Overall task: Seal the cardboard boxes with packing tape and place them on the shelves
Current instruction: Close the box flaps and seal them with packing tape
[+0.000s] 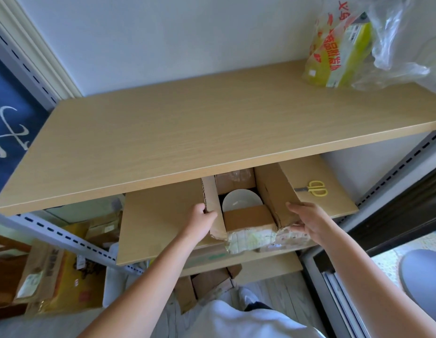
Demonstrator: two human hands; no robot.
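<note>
White garment fabric (pixel 239 320) is filling bottom centre of view, closest to cam, w/ two bare forearms reaching up from it. Left hand (pixel 200 222) is gripping the left flap of the open brown cardboard box (pixel 248 219), fingers curled round the flap's edge. Right hand (pixel 307 222) is holding the box's right front corner: thumb lying on top of the right flap, fingers wrapping under/round the crumpled corner; exact finger contact underneath can't be seen. Box is sitting on the middle light-wood shelf board (pixel 151 230), front end overhanging the board's front edge slightly, back end running under the upper board. All flaps are standing open, no tape across the top. Round white plate (pixel 241 200) is showing inside the box, partly covered by the near inner flap. Front face of the box is carrying a torn, wrinkled pale paper label (pixel 251 240). Yellow-handled scissors (pixel 315 188) are lying on the same board, just right of the box, not touching it. Upper light-wood shelf board (pixel 187 132) is spanning the frame above; yellow-and-red printed plastic bag (pixel 339 50) and crumpled clear plastic bag (pixel 397 42) are resting at its back right. Another open cardboard box (pixel 209 286) is lying on the floor below, near a white shoe (pixel 247 295).
</note>
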